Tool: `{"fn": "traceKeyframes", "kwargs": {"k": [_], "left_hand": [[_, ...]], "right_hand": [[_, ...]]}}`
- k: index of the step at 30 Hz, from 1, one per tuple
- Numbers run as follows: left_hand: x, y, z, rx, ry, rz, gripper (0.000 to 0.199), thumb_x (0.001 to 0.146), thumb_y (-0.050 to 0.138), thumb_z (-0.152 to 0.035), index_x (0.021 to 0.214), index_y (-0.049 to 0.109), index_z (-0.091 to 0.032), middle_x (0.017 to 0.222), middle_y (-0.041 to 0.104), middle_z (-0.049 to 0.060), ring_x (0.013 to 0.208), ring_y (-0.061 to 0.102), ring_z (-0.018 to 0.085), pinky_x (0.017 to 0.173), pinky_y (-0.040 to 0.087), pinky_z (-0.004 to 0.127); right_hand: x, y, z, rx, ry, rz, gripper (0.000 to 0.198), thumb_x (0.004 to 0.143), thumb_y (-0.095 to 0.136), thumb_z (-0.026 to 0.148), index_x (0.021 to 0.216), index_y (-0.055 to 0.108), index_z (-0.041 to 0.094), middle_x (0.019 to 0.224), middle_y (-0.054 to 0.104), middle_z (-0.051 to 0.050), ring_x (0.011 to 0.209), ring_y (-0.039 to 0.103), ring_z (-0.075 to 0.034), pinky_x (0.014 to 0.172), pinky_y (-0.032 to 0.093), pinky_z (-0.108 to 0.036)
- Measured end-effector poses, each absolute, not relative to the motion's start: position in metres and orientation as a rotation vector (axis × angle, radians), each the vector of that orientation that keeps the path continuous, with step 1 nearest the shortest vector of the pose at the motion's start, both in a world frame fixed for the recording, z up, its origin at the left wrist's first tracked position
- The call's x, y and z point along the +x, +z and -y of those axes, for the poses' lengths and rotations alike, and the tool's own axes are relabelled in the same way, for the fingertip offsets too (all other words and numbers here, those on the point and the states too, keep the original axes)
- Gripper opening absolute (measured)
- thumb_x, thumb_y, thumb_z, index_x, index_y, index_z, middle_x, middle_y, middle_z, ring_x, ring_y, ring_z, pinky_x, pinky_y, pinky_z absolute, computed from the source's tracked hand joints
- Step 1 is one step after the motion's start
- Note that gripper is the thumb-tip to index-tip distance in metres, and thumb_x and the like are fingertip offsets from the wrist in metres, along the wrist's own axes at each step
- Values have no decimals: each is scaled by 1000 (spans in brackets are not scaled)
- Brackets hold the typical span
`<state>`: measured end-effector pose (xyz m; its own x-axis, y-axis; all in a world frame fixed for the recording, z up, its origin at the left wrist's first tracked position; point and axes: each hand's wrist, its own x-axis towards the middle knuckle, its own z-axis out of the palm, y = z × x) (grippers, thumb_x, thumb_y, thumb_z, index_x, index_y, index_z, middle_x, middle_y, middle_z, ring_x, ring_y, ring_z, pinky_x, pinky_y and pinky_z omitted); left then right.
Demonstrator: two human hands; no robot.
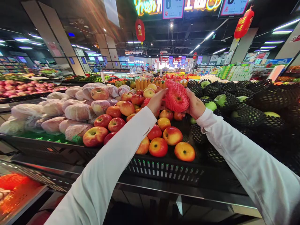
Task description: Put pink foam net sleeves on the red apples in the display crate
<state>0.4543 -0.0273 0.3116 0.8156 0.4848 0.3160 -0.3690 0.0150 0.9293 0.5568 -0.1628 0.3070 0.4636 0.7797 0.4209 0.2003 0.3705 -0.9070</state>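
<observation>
Gripping a red-netted apple [177, 98] — left hand [156, 101], right hand [195, 104] clasped around it, above loose apples [158, 147].

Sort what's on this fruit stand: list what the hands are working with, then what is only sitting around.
In hand:
- left hand
- right hand
- red foam net with an apple inside, held between both hands

Just sitting there:
- loose apples in the black crate
- bagged apples at left
- green fruit in black nets at right
- red lanterns overhead

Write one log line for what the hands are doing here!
left hand: grip on netted apple | right hand: grip on same | below: loose apples in black crate
</observation>
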Motion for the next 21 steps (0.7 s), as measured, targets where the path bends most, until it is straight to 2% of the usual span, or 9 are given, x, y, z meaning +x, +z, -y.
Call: {"fn": "traceKeyframes", "kwargs": {"k": [2,5,12,17,21], "left_hand": [[457,308,25,1440,510,-62,53,79,63,-71,93,65,-20,85,70,7,93,68,30,69,55,37],[455,307,29,1472,413,19,64,77,57,-80,100,66,-21,91,72,9,104,66,36,75,58,44],[448,311,40,1482,389,20,68,72,64,-81,102,65,-20,89,73,9,103,65,34,78,56,45],[451,313,35,1431,495,-39,71,71,58,-84,99,62,-19,85,72,10,101,64,36,76,54,46],[453,313,29,1484,597,-7,74,70,52,-87,101,59,-20,86,71,10,101,64,37,76,53,50]], "right_hand": [[557,307,162,-1169,427,1068,57,74,65,77,97,52,27,64,59,6,39,55,-12,30,38,-26],[559,308,161,-1180,334,1056,53,75,68,73,93,51,27,65,55,7,39,51,-9,32,39,-25],[567,311,160,-1192,190,1001,63,63,69,83,77,45,26,54,46,8,38,45,-9,30,36,-25],[564,320,167,-1119,193,1098,60,61,82,69,70,44,23,50,42,10,34,33,-4,30,23,-21],[558,324,171,-1060,405,1075,62,57,85,67,69,44,23,46,39,12,31,24,-2,30,20,-20]]}}
